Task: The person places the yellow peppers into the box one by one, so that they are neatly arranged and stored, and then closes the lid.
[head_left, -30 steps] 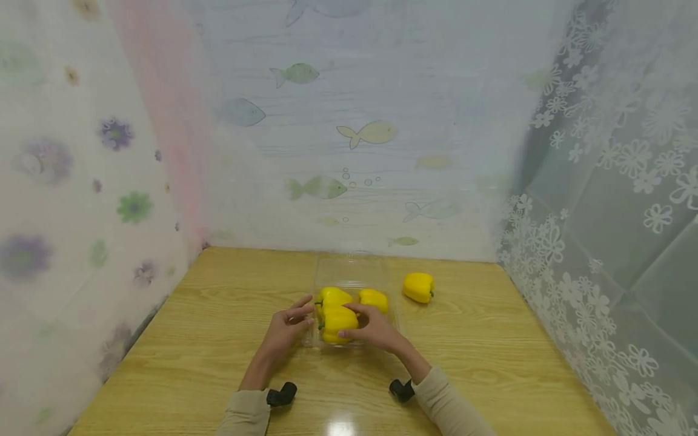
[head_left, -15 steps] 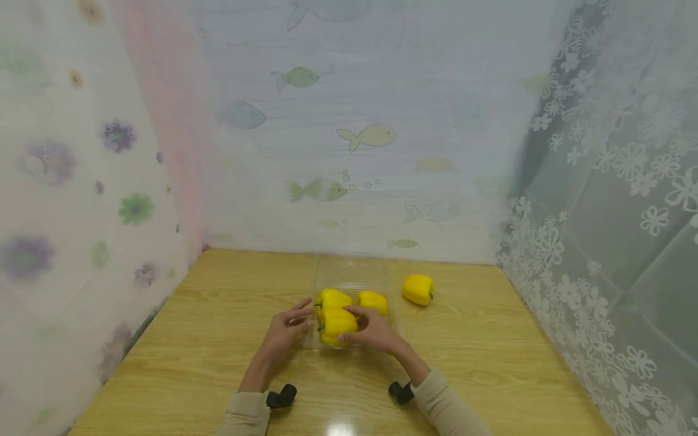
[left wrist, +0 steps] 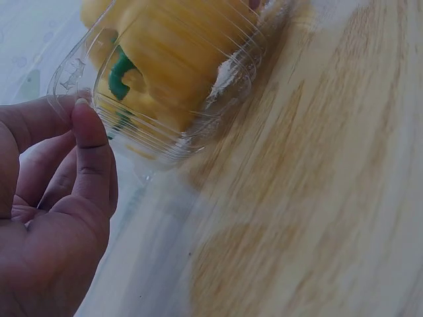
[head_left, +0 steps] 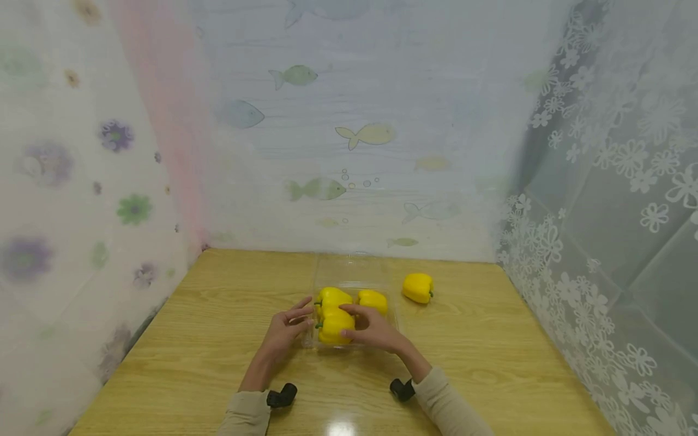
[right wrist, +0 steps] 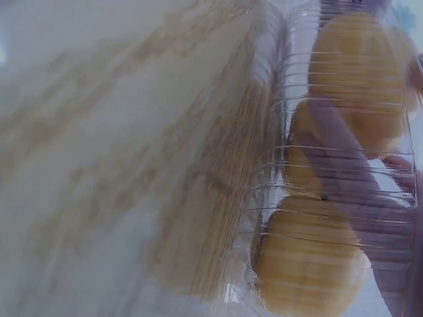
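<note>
A clear plastic clamshell container (head_left: 351, 270) lies with its lid folded back. Inside are a front yellow bell pepper (head_left: 332, 327), a back-left yellow bell pepper (head_left: 334, 295) and a back-right yellow bell pepper (head_left: 373, 301). My left hand (head_left: 280, 333) pinches the container's left rim between thumb and finger, as the left wrist view shows close up. From the right, my right hand (head_left: 377, 332) grips the front pepper, whose green stem (left wrist: 120, 74) points left. Through the ribbed plastic wall (right wrist: 274, 165), the right wrist view shows peppers and blurred fingers.
Outside the container, a loose yellow bell pepper (head_left: 418, 288) rests on the wooden table (head_left: 469, 351) to the right. Fish-patterned cloth (head_left: 414, 121) hangs behind the table, with flowered curtains on both sides. A black wrist mount (head_left: 282, 396) sits at the left sleeve.
The front pepper has shifted slightly left in the container, and my right thumb and forefinger now sit nearer its right side. My left hand keeps its place on the rim.
</note>
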### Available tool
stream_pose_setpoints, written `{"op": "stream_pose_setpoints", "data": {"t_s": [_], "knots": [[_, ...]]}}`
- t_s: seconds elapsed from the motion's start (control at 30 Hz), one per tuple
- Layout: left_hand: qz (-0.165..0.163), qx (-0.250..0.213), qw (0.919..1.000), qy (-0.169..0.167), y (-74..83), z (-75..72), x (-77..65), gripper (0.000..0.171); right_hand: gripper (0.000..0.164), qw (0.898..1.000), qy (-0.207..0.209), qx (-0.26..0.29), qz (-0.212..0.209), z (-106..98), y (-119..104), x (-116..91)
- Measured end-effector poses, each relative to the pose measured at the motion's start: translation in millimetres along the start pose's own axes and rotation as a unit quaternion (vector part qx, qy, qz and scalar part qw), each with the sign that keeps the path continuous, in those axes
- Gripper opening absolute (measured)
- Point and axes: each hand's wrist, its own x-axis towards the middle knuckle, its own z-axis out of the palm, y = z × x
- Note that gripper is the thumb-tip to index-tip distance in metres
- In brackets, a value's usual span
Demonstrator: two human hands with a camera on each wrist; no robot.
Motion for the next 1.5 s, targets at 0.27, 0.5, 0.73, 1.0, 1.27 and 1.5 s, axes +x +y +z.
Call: {"op": "stream_pose_setpoints", "data": {"t_s": [0.27,0.5,0.73,1.0,1.27,1.5], "knots": [[0.000,-0.009,1.0000,0.000,-0.5,-0.1,0.8,0.035,0.059,1.000,-0.002,-0.028,-0.010,-0.1,-1.5,1.5],[-0.010,-0.010,0.9999,0.005,1.3,0.9,0.1,0.035,0.061,1.000,-0.009,-0.025,-0.002,-1.4,-1.8,1.5],[-0.022,-0.027,0.9994,-0.007,2.0,0.4,-1.6,0.039,0.058,0.996,-0.048,0.073,0.029,-2.4,-1.2,-0.4],[-0.025,-0.036,0.9990,-0.002,1.0,1.3,-0.7,0.040,0.057,0.999,-0.043,0.025,0.008,-3.1,-1.1,0.8],[-0.027,-0.046,0.9986,-0.001,2.0,1.6,-1.4,0.040,0.057,0.999,-0.042,-0.017,-0.003,-2.8,-1.0,2.4],[-0.030,-0.051,0.9983,-0.001,1.8,1.3,-0.8,0.040,0.058,0.998,-0.051,-0.024,-0.014,-2.8,-1.9,3.3]]}}
